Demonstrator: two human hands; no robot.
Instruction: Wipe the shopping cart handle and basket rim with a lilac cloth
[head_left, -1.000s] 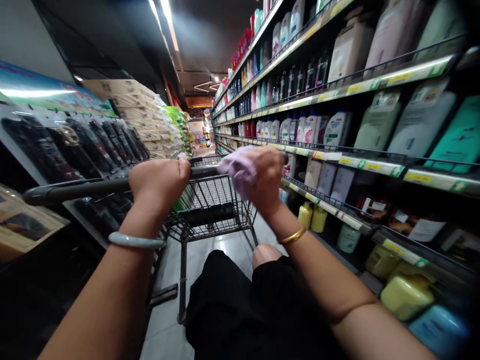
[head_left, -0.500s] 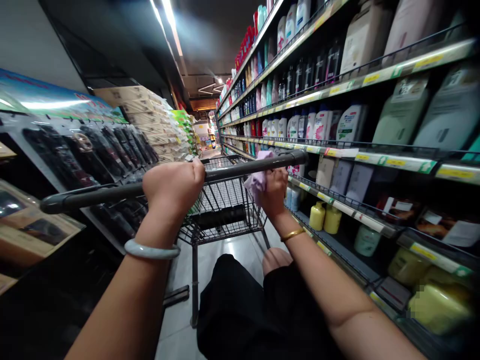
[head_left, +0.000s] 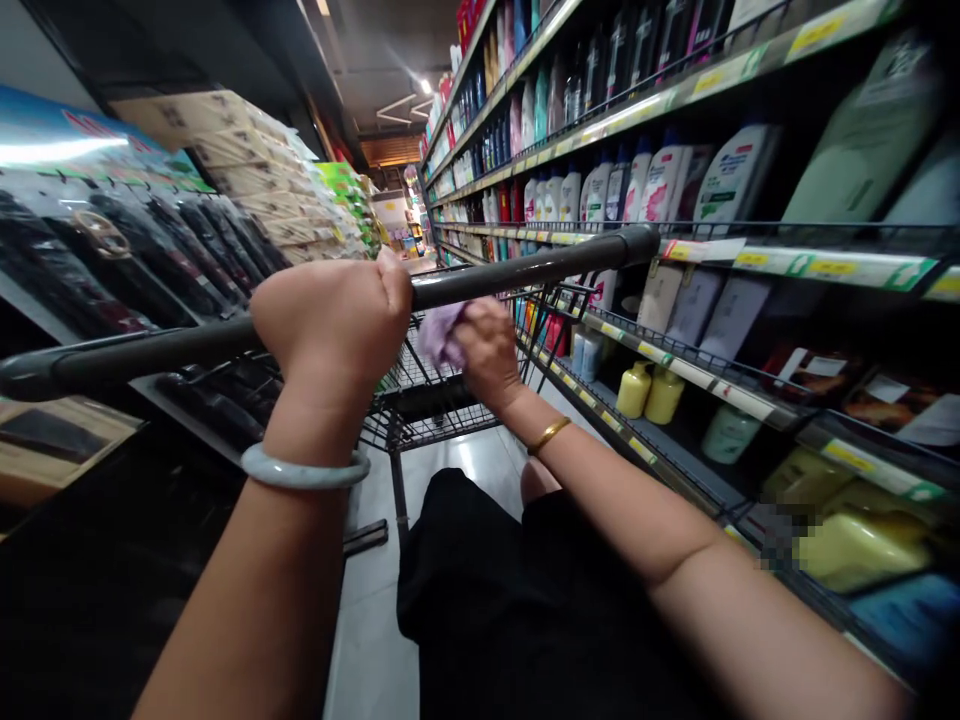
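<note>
Just under the handlebar (head_left: pixel 536 266), between its middle and right end, a lavender cloth (head_left: pixel 441 337) is held.

The cloth is bunched in the right hand (head_left: pixel 489 350), its fingers curled closed; whether the bar is touched by it cannot be told. Around the bar's middle, the left hand (head_left: pixel 334 325) is closed in a fist, its fingertips hidden. Work with the cloth is judged unfinished, since it is not yet put down; which stretches are done or left cannot be told. Beyond, the wire cart (head_left: pixel 439 425) is flanked on the right by shelves (head_left: pixel 832 265) stocked with bottles (head_left: pixel 660 185).
</note>
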